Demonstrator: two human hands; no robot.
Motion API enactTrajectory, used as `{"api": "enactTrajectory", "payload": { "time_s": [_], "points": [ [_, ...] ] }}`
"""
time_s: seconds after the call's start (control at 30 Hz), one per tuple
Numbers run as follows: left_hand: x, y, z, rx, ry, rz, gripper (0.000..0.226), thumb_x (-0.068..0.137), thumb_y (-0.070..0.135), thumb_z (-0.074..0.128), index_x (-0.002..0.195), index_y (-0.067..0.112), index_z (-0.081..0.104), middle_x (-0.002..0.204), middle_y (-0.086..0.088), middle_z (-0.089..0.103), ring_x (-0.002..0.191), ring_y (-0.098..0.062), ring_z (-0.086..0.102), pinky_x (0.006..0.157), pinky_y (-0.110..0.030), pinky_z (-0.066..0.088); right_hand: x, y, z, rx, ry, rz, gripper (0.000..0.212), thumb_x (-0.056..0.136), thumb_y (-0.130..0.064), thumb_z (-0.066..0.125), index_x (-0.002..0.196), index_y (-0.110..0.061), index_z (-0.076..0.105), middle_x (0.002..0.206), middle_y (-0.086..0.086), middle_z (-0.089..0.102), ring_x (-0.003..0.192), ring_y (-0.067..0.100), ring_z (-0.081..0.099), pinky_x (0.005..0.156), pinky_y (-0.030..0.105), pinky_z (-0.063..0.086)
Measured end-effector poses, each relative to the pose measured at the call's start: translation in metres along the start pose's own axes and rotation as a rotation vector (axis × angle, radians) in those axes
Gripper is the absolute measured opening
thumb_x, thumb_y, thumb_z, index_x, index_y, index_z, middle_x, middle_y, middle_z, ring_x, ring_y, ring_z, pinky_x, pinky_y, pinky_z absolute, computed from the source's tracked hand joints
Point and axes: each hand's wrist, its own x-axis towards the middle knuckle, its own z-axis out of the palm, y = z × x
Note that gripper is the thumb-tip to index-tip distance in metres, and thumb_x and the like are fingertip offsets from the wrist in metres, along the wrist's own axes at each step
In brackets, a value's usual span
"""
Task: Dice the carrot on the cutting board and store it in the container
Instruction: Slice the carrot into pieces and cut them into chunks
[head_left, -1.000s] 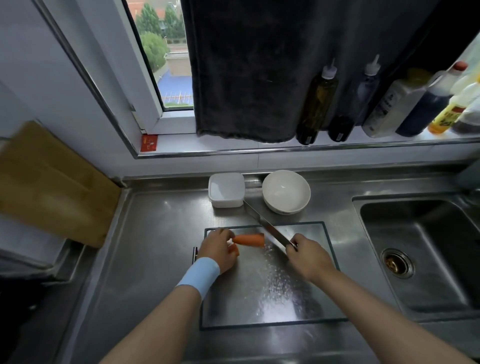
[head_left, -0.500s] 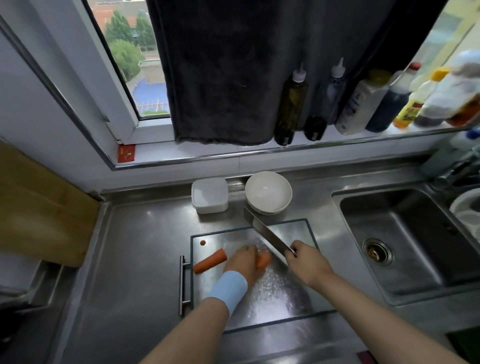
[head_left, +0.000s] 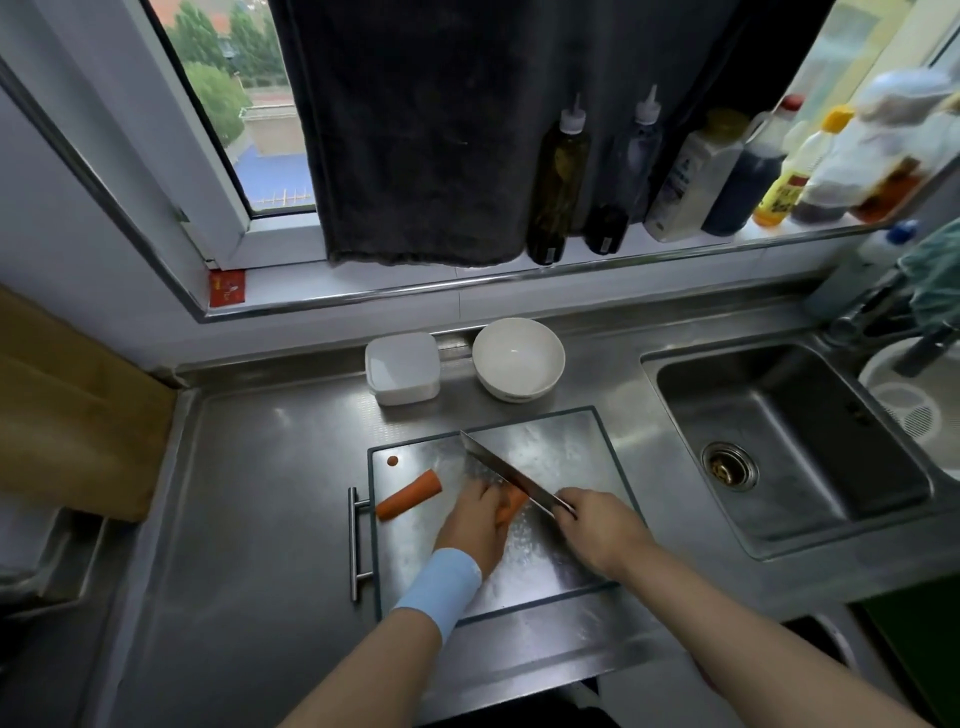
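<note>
Light-blue wristband (head_left: 439, 588) on left wrist; forearms bare, sleeveless.

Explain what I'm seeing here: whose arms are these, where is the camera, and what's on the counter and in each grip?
No machine: these are a person's bare arms, filmed by a head-worn camera looking down. The left hand holds one carrot piece on the steel cutting board; the right hand grips a knife, blade over that piece. A second carrot piece lies loose further left. Behind stand a white container and a white bowl; a sink sits right.
</note>
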Motion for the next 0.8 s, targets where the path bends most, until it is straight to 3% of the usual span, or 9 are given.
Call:
{"api": "enactTrajectory", "payload": {
  "time_s": [0.23,0.43,0.7,0.8],
  "points": [
    [0.026,0.019,0.006,0.097,0.019,0.024,0.027,0.094,0.026,0.051,0.119,0.017,0.056,0.122,0.003,0.049,0.109,-0.017,0.049,0.093,-0.024,0.045,0.022,0.022,-0.021,-0.076,-0.033,-0.085,0.032,0.102,-0.041,0.038,0.103,-0.028,0.068,0.096,-0.001,0.071,0.086,0.022,0.063,0.075,0.034,0.052],
    [0.034,0.034,0.013,0.121,0.006,-0.015,0.032,0.097,0.03,0.049,0.126,0.019,0.057,0.127,0.003,0.05,0.111,-0.018,0.053,0.096,-0.025,0.044,0.04,0.04,-0.024,-0.025,-0.165,-0.143,0.033,0.102,-0.036,0.035,0.095,-0.026,0.065,0.096,0.0,0.069,0.08,0.021,0.057,0.066,0.03,0.04],
    [0.029,0.038,0.014,0.139,-0.002,-0.038,0.032,0.095,0.026,0.053,0.126,0.018,0.059,0.127,0.001,0.052,0.111,-0.019,0.053,0.095,-0.026,0.045,0.043,0.042,-0.021,-0.017,-0.209,-0.2,0.028,0.099,-0.025,0.035,0.102,-0.025,0.063,0.099,0.002,0.07,0.086,0.025,0.064,0.073,0.035,0.052],
    [0.03,0.037,0.014,0.123,0.015,-0.029,0.031,0.094,0.025,0.056,0.124,0.018,0.061,0.125,0.002,0.054,0.111,-0.019,0.054,0.095,-0.023,0.044,0.04,0.039,-0.024,-0.083,-0.177,-0.217,0.028,0.095,-0.016,0.038,0.109,-0.026,0.061,0.097,0.003,0.068,0.082,0.025,0.062,0.067,0.031,0.047]
  ]
}}
